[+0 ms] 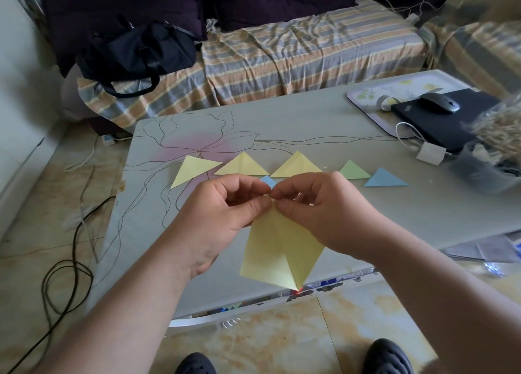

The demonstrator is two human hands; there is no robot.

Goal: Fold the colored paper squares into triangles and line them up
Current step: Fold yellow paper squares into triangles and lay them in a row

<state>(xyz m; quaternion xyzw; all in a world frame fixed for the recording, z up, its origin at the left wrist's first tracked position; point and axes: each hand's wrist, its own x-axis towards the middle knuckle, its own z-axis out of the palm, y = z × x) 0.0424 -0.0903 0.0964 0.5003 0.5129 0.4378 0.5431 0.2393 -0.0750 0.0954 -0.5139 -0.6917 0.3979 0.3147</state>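
Head view: I am pinching the top corner of a yellow paper [277, 249] with my left hand [222, 221] and right hand [324, 213], holding it above the table [366, 204], near 5 folded triangles [242, 165].

Legible text: none in view.
Laptop [439, 120] lid mark: too small to read.

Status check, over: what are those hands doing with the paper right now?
Left hand and right hand both pinching top corner of yellow paper, held above table. Fold unfinished. Folded triangles lined up behind. Nothing in the way.
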